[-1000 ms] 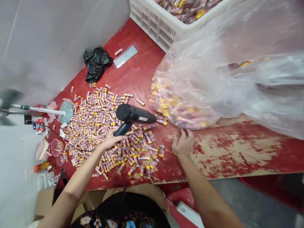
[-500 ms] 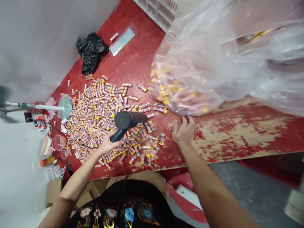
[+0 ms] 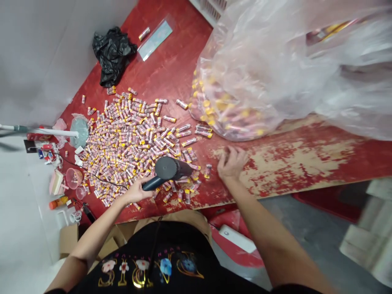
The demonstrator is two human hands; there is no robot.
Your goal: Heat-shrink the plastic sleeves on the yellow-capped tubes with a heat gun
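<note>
My left hand (image 3: 139,192) is closed around the handle of a black hair dryer (image 3: 168,168). The dryer is over the near side of a wide heap of small pink tubes (image 3: 122,139) with yellow ends, its barrel pointing right. My right hand (image 3: 232,163) rests on the worn red table (image 3: 306,159), fingers loosely bent and apart, holding nothing. A single tube (image 3: 208,171) lies just left of it. Beyond my right hand sits a big clear plastic bag (image 3: 275,73) with many similar tubes inside; a small gap separates the hand from it.
A crumpled black bag (image 3: 112,55) and a flat clear-wrapped strip (image 3: 155,40) lie at the back. Pink cups (image 3: 74,178), an orange bottle (image 3: 58,202) and a fan (image 3: 79,132) stand at the left. A white crate (image 3: 211,10) is behind the clear bag.
The hair dryer has come nearer to the table's front edge in my left hand. My right hand has drawn back from the clear bag's edge, fingers more bent. The view has shifted slightly.
</note>
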